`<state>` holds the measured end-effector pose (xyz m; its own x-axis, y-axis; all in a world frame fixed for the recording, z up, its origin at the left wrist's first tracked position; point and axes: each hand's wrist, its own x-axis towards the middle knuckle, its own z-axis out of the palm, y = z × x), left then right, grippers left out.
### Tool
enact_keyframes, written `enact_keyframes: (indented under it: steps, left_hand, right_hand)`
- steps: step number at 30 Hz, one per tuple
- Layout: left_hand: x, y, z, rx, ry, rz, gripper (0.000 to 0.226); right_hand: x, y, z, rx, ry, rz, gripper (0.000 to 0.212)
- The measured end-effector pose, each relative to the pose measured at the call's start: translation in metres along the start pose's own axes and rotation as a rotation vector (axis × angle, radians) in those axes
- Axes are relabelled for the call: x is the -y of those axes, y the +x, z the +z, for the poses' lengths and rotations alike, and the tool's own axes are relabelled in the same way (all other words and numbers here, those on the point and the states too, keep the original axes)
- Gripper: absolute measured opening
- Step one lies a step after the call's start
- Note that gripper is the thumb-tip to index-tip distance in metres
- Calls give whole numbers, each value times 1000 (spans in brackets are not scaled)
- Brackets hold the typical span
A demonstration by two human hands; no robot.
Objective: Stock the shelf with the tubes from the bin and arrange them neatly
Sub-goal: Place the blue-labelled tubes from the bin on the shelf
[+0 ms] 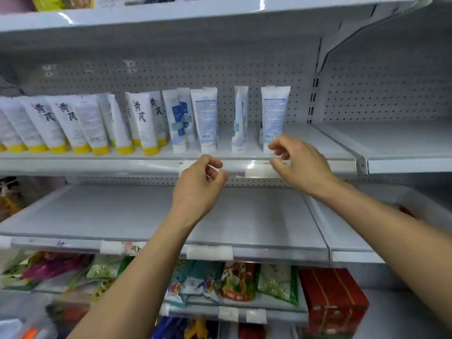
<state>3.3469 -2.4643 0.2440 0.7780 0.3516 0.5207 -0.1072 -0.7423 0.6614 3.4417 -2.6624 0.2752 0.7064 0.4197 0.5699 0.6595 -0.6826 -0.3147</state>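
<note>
on the shelf (97,156) the tubes stand upright on their caps, long axis vertical, up and beyond our hands. at the left are the yellow tubes (73,123), packed and leaning. we count about eight across the front and more behind, too overlapped to number. next come the blue tubes (208,118): four in front, and behind the first two at least two more. they are loosely spaced, with a wide gap after the second. our left hand (198,184) hangs below that gap, in front of the shelf's rail, fingers loosely curled and holding nothing. the third tube (239,118) is turned edge-on. the last tube (274,113) shows its back label. our right hand (303,165) is likewise empty and slack, fingertips just before that tube's cap, so we judge it the nearer hand for straightening. right of it the shelf is bare.
</note>
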Motion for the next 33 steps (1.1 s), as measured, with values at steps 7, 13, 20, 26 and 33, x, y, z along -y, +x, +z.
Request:
enact_keyframes:
  steps: [7, 13, 20, 26, 33]
  left_hand:
    - [57, -44, -40, 67, 210, -63, 11]
    - [138, -78, -106, 17, 285, -225, 18]
    - [284, -130, -234, 46, 443, -470, 15]
    - [421, -176, -341, 49, 407, -764, 16]
    - [564, -197, -411, 54, 362, -1057, 22]
  right_hand:
    - [62, -29, 57, 228, 22, -195, 23]
    - [149, -26, 138, 386, 49, -359, 23]
    - [308, -21, 283, 570, 201, -512, 19]
    - [446, -27, 422, 806, 317, -552, 20]
    - [547, -35, 575, 1107, 344, -507, 7]
